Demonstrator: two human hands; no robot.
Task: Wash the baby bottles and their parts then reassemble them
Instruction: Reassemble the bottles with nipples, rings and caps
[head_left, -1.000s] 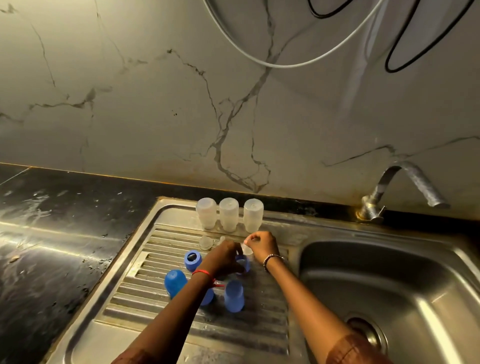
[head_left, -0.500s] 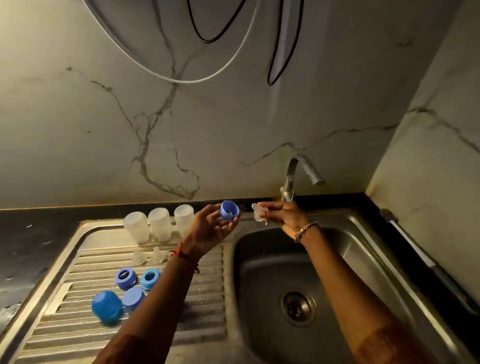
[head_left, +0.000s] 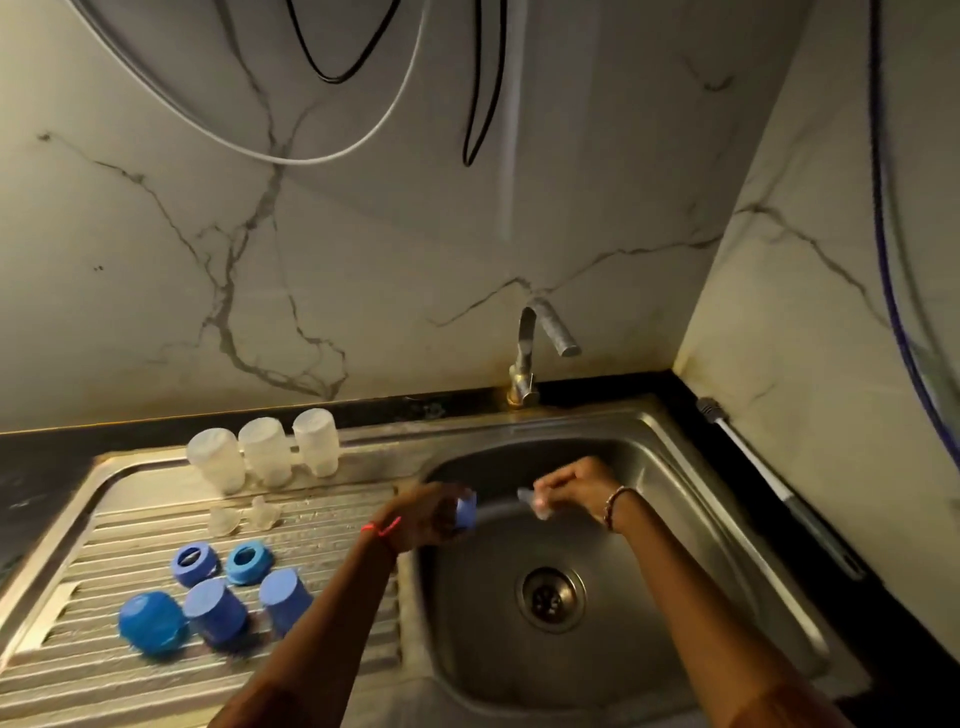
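A blue screw ring (head_left: 466, 512) sits in the left grip (head_left: 431, 512), a bare hand whose fingers are curled round it. It is held above the left edge of the sink basin (head_left: 675, 467). Just to its right, apart from it, a clear teat (head_left: 535, 501) is pinched between the curled fingertips of the right grip (head_left: 571, 488), the other bare hand, above the back half of the basin. Both hands are blurred, so the exact lie of the fingers cannot be told. A red thread (head_left: 382, 530) circles the left wrist and a bracelet (head_left: 615, 506) the right.

The other parts lie on the ribbed drainboard (head_left: 311, 545), left of the basin. Three clear bottles (head_left: 265, 457) stand in a row along its back edge, close together. In front of them are two more clear teats (head_left: 244, 517), side by side. Nearer the person lie two blue rings (head_left: 221, 562), their openings facing up, and nearest of all three blue caps (head_left: 215, 613) in a row.

The drain (head_left: 550, 597) shows at the bottom of the basin, below and between the hands. A metal tap (head_left: 535, 353) rises behind the basin with its spout turned to the right. The black desk (head_left: 47, 467) runs round the sink under a marble-veined wall (head_left: 363, 234), where white and black cables (head_left: 483, 104) hang in loops.
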